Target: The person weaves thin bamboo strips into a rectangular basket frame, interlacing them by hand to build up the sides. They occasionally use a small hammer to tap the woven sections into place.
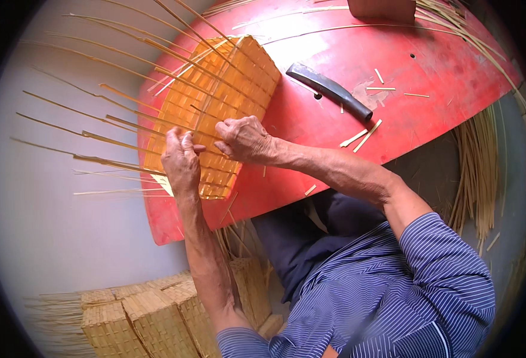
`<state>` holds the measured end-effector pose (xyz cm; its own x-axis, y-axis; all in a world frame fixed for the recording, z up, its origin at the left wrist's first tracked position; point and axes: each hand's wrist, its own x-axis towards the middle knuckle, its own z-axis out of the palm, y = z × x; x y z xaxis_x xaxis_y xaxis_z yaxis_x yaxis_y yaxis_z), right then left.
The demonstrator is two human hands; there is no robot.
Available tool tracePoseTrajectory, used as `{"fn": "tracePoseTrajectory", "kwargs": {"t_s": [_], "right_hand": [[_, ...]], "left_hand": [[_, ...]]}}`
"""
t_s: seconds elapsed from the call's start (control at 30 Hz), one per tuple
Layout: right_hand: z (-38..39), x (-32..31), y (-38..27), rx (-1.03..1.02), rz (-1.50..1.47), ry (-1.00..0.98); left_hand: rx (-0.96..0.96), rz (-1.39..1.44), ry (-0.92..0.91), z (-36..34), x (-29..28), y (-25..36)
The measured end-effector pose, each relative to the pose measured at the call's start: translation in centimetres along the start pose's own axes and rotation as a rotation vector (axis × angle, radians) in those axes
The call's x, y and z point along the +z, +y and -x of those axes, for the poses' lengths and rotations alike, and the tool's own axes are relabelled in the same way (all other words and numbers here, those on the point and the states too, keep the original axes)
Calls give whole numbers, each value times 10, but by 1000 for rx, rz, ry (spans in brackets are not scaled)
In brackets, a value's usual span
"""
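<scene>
Setting: pale grey floor around a red tabletop (346, 53), seen from the head view.
Work piece: a half-woven bamboo panel (215, 113) lies on the tabletop at its 9 o'clock edge, with loose strip ends (84, 113) fanning out past the rim toward 9 and 10 o'clock.
Left hand (181, 160): curled narrow, fingers pinching strips at the panel's near edge.
Right hand (245, 138): knuckles up, pressing the weave just beside the left hand; whether it grips a strip cannot be told.
Handling: the panel looks light and springy, and the thin strips seem likely to snap if bent sharply; best held flat at the woven body.
Nearby: a dark knife (328, 89) at 3 o'clock of the panel; finished woven pieces (149, 319) stacked on the floor at 6 o'clock.
</scene>
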<state>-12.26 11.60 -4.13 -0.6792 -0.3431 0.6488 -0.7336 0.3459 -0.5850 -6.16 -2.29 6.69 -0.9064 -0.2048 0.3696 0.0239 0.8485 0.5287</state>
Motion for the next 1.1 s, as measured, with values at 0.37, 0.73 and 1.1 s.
{"fn": "tracePoseTrajectory", "kwargs": {"t_s": [0.37, 0.73, 1.1], "right_hand": [[-16, -3, 1, -26, 23, -49], [-30, -4, 14, -170, 74, -86], [-59, -49, 9, -571, 152, 59]], "left_hand": [[-23, 244, -44, -7, 6, 8], [-17, 153, 33, -6, 13, 4], [22, 9, 97, 16, 16, 16]]}}
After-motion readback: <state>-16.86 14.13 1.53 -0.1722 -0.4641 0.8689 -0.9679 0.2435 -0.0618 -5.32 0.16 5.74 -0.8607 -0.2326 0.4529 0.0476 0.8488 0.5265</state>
